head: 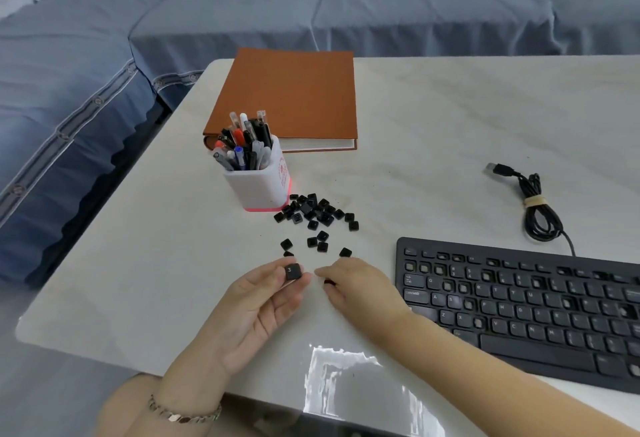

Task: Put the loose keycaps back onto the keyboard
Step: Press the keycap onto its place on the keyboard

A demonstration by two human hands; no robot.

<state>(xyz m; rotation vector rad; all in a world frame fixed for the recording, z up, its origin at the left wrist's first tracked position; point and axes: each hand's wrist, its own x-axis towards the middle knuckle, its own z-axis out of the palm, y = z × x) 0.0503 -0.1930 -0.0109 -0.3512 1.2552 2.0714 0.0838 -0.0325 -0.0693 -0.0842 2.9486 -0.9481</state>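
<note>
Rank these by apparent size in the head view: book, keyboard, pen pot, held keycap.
1. keyboard, though cropped and nearer
2. book
3. pen pot
4. keycap in the left hand

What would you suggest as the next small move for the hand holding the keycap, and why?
Probably carry the keycap pinched in the left hand rightward to the keyboard and press it onto its matching spot: the cap is already held face up, and several bare sockets show among the keys. Its legend is too blurred to read.
</note>
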